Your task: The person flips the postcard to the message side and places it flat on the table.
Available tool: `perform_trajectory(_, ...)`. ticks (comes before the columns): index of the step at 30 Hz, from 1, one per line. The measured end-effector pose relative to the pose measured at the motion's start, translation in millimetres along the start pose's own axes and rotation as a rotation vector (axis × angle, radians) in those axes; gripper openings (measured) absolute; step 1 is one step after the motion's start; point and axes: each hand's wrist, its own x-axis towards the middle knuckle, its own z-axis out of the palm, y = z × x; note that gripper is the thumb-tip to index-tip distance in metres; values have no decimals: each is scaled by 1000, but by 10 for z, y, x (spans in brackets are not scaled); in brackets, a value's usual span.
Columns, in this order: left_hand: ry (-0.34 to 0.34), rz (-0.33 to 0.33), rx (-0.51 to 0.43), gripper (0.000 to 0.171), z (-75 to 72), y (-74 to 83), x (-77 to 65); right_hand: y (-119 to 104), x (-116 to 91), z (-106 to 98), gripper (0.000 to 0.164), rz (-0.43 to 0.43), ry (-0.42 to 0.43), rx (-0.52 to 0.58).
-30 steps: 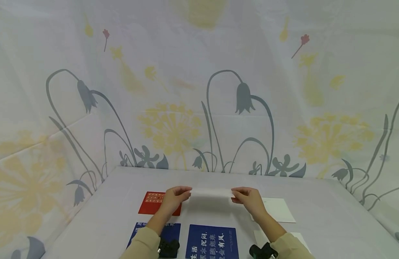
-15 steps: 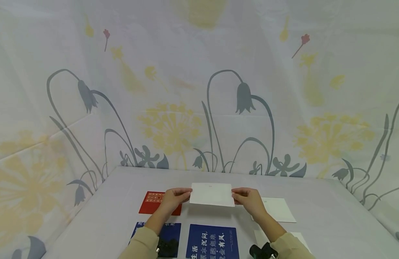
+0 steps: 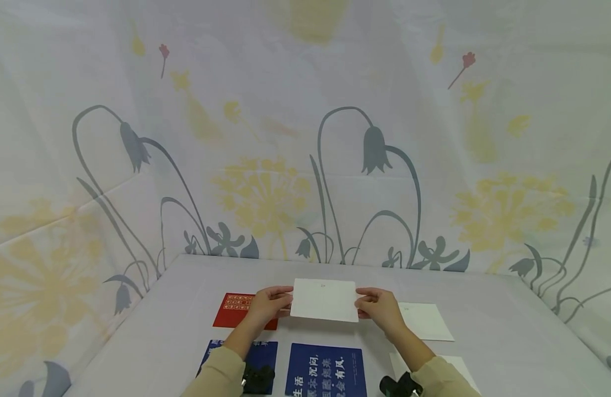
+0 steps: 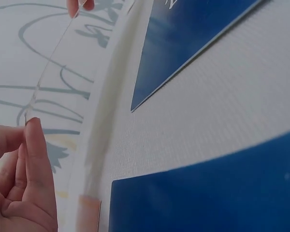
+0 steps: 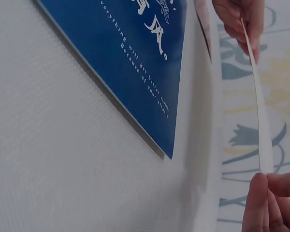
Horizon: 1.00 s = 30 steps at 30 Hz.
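Between both hands a white card (image 3: 324, 300) is held up over the table, its broad face tilted toward the head camera and a small mark near its top edge. The left hand (image 3: 269, 302) pinches its left edge between thumb and fingers. Its right edge is pinched the same way by the right hand (image 3: 382, 310). In the right wrist view the card (image 5: 261, 113) appears nearly edge-on, slightly bowed, running from the right hand (image 5: 275, 200) below to the left hand above. Below the card, a dark blue card (image 3: 325, 369) with white lettering lies on the table.
A red card (image 3: 231, 314) with gold print lies behind the left forearm, and another blue card (image 3: 266, 358) nearer. Two white cards, one farther back (image 3: 427, 322) and one nearer (image 3: 459, 366), lie at the right. A flower-printed curtain (image 3: 266, 138) hangs behind the white table (image 3: 151, 331).
The white card, nearly edge-on a second ago, has tipped so that its face shows to the head camera. Both hands stay in about the same place.
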Motion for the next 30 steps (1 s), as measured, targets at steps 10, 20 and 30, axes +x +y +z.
perform_trajectory(10,22,20,134,39,50,-64,41,68,12,33,34,6,-18,-51)
perform_trajectory(20,9,-19,188,39,64,-25,-2,122,8,53,37,32,-47,-99)
perform_trajectory(30,9,-59,230,35,54,-32,-19,188,18,110,40,63,-72,-124)
